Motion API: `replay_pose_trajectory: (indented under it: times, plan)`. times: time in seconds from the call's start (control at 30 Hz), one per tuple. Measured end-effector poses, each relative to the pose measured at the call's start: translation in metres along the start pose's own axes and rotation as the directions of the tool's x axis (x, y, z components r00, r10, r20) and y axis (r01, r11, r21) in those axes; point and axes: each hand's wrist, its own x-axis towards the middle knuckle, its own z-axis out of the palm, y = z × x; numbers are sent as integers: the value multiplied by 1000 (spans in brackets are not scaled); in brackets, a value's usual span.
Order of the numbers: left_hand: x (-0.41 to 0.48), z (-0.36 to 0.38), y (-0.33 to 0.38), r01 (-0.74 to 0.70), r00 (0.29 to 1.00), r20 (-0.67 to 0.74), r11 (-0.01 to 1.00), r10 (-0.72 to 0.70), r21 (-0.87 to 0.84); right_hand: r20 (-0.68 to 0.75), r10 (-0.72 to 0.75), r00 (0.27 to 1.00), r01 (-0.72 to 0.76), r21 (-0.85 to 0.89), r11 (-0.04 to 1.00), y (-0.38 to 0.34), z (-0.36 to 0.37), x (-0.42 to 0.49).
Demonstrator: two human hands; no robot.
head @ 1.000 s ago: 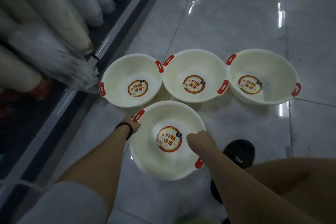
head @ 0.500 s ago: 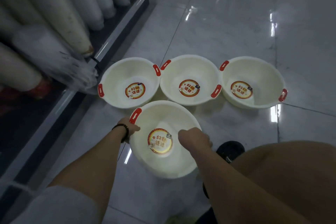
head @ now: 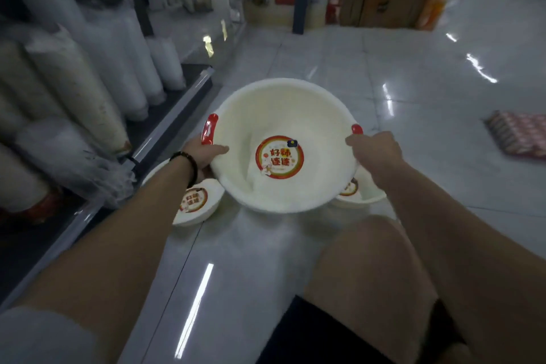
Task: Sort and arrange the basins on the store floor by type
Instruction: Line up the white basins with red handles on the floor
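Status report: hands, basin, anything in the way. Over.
Left hand, right hand gripping opposite rims. Red-handled cream round plastic basin held up, tilted. Left floor basin and right floor basin partly beneath it.

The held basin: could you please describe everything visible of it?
The basin is round, cream-white, plastic-looking and empty, with a red handle at each side of the rim and a round red-edged sticker on its bottom. It is held up, tilted toward the camera, above two other basins on the floor. The left hand and the right hand grip its rim beside the handles.
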Motion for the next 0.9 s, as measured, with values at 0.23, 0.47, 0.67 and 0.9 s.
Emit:
replay_pose_trajectory:
  times: [0.23,0.47,0.67,0.9]
  plan:
    - [-9,145,86,-139,986,103,988,132,62,91,73,993,-103,382,918,55,-118,70]
    - [50,271,97,-221,971,141,954,195,202,-56,224,973,-161,529,833,134,-129,167]
    - [143,339,26,-45,980,198,959,-12,279,-80,382,921,-282,539,793,204,-65,261]
    - [217,375,-108,49,999,-27,895,-41,444,-54,418,907,-342,486,804,274,33,343]
